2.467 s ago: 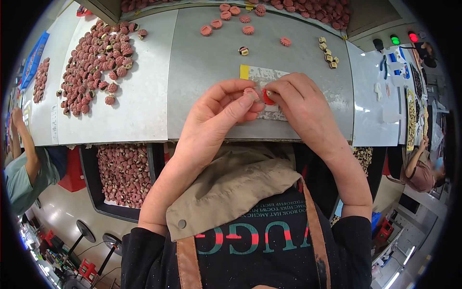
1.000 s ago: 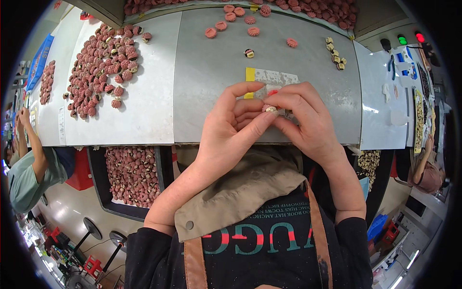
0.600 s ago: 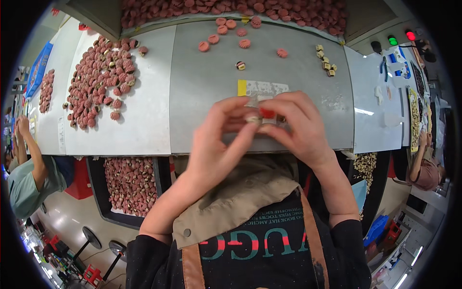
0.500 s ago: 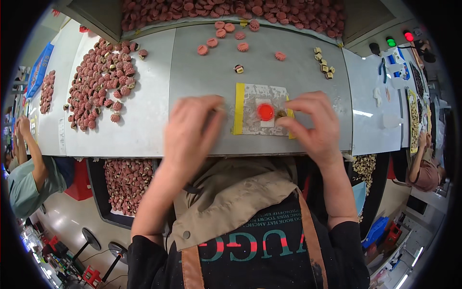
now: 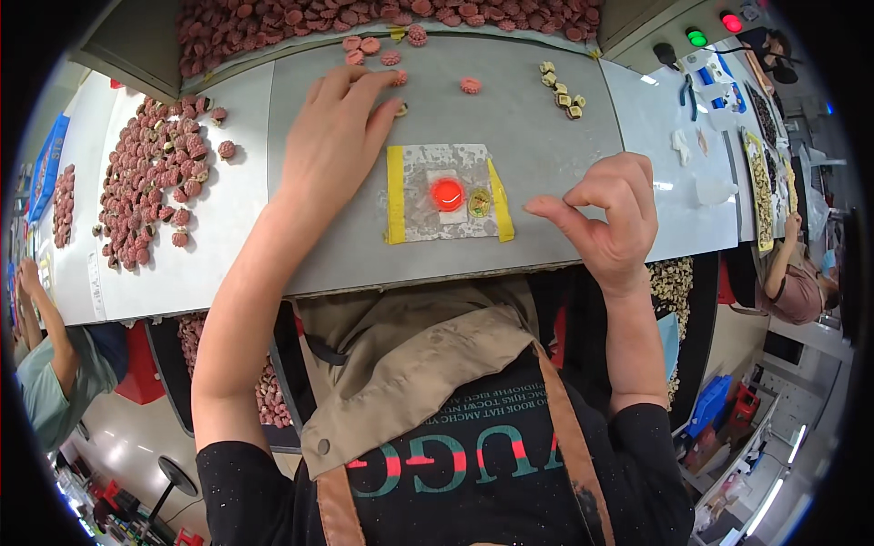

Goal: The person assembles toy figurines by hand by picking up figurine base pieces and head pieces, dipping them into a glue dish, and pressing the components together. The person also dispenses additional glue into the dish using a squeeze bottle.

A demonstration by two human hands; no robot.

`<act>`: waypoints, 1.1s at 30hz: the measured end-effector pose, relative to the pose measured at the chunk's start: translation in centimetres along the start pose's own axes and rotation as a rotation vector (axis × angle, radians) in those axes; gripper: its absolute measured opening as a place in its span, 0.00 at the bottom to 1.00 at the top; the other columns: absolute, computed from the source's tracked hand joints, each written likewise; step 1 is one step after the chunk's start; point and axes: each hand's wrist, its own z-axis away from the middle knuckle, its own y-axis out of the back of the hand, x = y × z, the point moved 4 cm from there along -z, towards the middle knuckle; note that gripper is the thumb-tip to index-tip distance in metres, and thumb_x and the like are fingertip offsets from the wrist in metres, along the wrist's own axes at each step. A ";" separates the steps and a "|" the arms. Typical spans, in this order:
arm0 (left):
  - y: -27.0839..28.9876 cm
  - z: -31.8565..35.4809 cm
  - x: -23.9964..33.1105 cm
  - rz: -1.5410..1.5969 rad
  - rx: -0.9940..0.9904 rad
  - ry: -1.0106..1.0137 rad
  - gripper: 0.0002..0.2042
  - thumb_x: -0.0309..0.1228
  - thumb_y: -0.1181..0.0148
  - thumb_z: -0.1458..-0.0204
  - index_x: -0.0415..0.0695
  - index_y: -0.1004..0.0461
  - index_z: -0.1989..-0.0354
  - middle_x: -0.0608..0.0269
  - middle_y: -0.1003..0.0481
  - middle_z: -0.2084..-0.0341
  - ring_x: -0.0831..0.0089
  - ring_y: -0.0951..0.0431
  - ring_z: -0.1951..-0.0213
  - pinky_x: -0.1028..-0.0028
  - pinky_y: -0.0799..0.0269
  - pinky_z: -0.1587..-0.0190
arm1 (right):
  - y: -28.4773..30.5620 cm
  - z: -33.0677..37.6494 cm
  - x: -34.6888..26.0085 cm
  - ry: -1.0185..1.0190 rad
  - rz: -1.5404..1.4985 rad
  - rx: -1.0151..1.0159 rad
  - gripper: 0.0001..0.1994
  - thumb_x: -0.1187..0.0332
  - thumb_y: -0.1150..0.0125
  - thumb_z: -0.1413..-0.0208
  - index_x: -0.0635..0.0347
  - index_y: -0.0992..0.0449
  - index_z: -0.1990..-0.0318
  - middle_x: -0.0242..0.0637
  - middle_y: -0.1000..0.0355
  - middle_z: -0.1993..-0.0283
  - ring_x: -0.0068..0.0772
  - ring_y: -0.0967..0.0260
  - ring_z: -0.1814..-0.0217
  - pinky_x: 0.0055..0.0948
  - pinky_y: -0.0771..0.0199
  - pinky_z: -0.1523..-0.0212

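My left hand [image 5: 332, 136] reaches over the far left part of the grey table, fingers stretched, with nothing visibly gripped. Its fingertips are at a pink scalloped piece [image 5: 400, 79]; whether they touch it I cannot tell. Beside the thumb a small cream-and-dark piece [image 5: 401, 110] partly shows. My right hand [image 5: 605, 218] hovers near the table's front edge, thumb out and apart from the curled fingers, seemingly holding nothing. Between the hands lies a mat [image 5: 419, 209] with yellow tape edges. On it are a glowing red round piece [image 5: 447, 195] and a small yellowish-green round piece [image 5: 479, 203].
Many pink-and-dark assembled pieces [image 5: 150, 173] are heaped on the left. Loose pink caps [image 5: 369, 45] lie before a full bin [image 5: 382, 13] at the back. Several cream cubes [image 5: 561, 89] sit at the back right. Co-workers [image 5: 73, 364] are on both sides.
My left hand has moved up and away from beside the mat to the pink pieces. My right hand has drawn back from the mat, leaving the yellowish-green piece there. The view has shifted.
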 end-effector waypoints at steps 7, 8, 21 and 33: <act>-1.9 -0.2 1.6 0.078 -0.020 -0.062 0.08 0.30 0.43 0.44 0.47 0.24 0.57 0.61 0.27 0.63 0.59 0.27 0.56 0.65 0.29 0.54 | -0.3 0.1 -0.1 0.058 0.008 -0.010 0.23 0.63 0.20 0.70 0.50 0.34 0.72 0.26 0.39 0.74 0.30 0.40 0.73 0.29 0.43 0.68; -1.9 -0.1 1.5 0.077 -0.021 -0.061 0.08 0.30 0.43 0.44 0.47 0.24 0.57 0.61 0.27 0.63 0.59 0.27 0.56 0.65 0.29 0.54 | -0.4 0.1 -0.2 0.074 0.020 -0.018 0.23 0.63 0.20 0.70 0.49 0.34 0.73 0.26 0.40 0.75 0.29 0.41 0.73 0.28 0.43 0.68; 2.3 0.7 -1.7 0.051 0.041 0.010 0.12 0.31 0.40 0.47 0.45 0.25 0.54 0.56 0.26 0.57 0.56 0.28 0.54 0.64 0.32 0.51 | -0.7 -1.1 -0.6 0.165 0.009 -0.016 0.22 0.68 0.20 0.69 0.50 0.34 0.72 0.26 0.40 0.73 0.31 0.42 0.73 0.29 0.44 0.68; 2.3 1.7 -3.1 -0.044 0.067 0.173 0.09 0.27 0.42 0.46 0.44 0.24 0.57 0.60 0.26 0.61 0.58 0.28 0.58 0.64 0.31 0.54 | -1.7 -1.3 -0.4 0.146 -0.006 -0.032 0.22 0.75 0.20 0.70 0.51 0.32 0.71 0.27 0.39 0.73 0.31 0.42 0.72 0.30 0.43 0.70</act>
